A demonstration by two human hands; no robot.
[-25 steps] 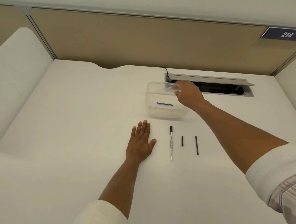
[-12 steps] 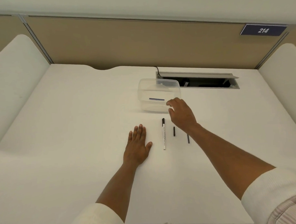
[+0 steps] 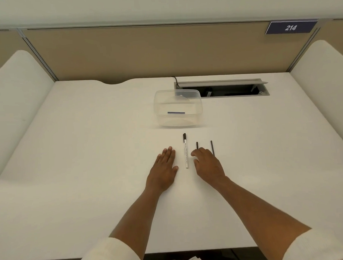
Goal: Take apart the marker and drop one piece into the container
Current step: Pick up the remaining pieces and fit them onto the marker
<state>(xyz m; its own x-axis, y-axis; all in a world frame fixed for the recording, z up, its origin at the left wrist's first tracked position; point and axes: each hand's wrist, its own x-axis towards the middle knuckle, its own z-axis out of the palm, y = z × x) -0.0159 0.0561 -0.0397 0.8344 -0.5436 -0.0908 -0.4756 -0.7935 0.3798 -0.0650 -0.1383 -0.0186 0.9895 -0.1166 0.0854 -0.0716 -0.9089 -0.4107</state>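
Note:
A white marker body (image 3: 185, 150) with a black tip lies on the white desk, pointing away from me. To its right lie a short black piece (image 3: 197, 145) and a longer black rod (image 3: 212, 147), both partly covered by my right hand (image 3: 208, 164). That hand rests palm down with loosely curled fingers and holds nothing. My left hand (image 3: 164, 168) lies flat, fingers together, just left of the marker body. Behind them stands a clear plastic container (image 3: 178, 108) with a dark blue piece (image 3: 176, 112) inside.
An open cable hatch (image 3: 221, 88) is cut into the desk behind the container, with a black cable at its left corner. Tan partition panels close the back; white dividers rise at both sides. A sign reading 214 (image 3: 290, 27) hangs top right.
My right hand drew back from the container's rim toward me and came down beside the black pieces. The left hand stayed flat. The view shifted right.

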